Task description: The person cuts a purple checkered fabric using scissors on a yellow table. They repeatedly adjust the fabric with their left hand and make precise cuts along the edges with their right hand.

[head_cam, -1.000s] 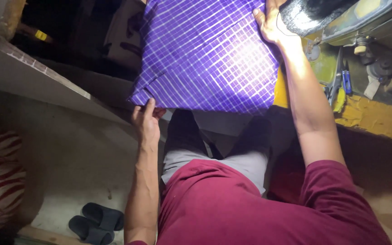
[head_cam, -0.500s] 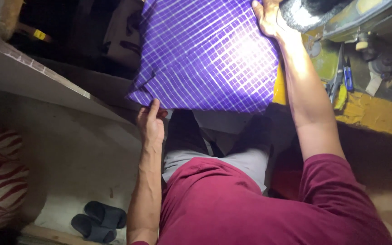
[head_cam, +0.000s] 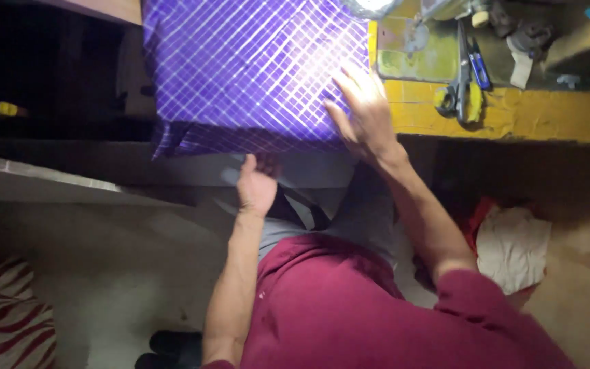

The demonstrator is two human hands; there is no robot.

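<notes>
**Purple checked cloth spread at the table edge**

The right hand (head_cam: 367, 113) lies open and flat on the purple checked cloth (head_cam: 254, 68), which drapes over the yellow table (head_cam: 513, 113). The left hand (head_cam: 257, 188) pinches its hanging lower edge. Scissors (head_cam: 462, 85) lie just beside.

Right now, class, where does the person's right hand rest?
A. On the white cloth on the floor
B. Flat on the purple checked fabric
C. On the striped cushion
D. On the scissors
B: the right hand lies spread flat on the purple checked fabric, apart from the scissors on the yellow table.
</notes>
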